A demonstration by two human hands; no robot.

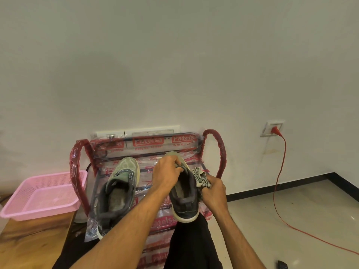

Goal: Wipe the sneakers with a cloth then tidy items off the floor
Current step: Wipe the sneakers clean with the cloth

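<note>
Left hand (167, 171) gripping sneaker (184, 199), right hand (213, 191) pressing cloth (201, 179) alongside

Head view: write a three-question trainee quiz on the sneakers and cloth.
1. True or false: the left hand grips the grey-green sneaker by its tongue.
2. Which hand holds the patterned white-and-green cloth? A) left B) right C) neither
3. Fill in: the other grey-green sneaker rests on the plastic-wrapped red ____.

Key: 1 true. 2 B, the right hand presses it to the shoe's side. 3 chair.
</note>
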